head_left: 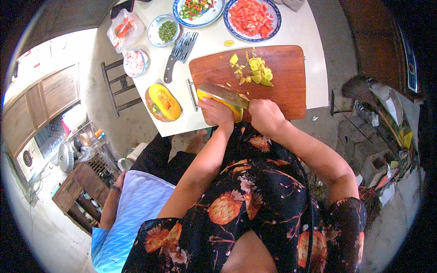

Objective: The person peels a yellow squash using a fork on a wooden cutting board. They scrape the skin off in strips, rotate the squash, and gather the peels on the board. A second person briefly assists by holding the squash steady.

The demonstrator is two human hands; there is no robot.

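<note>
A squash piece (237, 113) with yellow flesh rests on the near edge of a brown wooden cutting board (287, 68). My left hand (215, 112) is closed on this piece from the near left side. In my right hand (266, 116) is the handle of a knife, and its broad blade (221, 94) lies across the squash piece, pointing left. Cut peel scraps (260, 73) are scattered on the far middle of the board. A halved squash (165, 102), cut face up, sits left of the board. Beyond it lies a patterned cleaver (182, 50) with a dark handle.
At the back stand a plate of diced red pieces (252, 18), a plate of chopped green and red pieces (195, 9), a bowl of green pieces (167, 32) and a bowl of pale pieces (135, 63). A plastic bag (125, 31) lies far left. A person in blue (141, 195) is close on my left.
</note>
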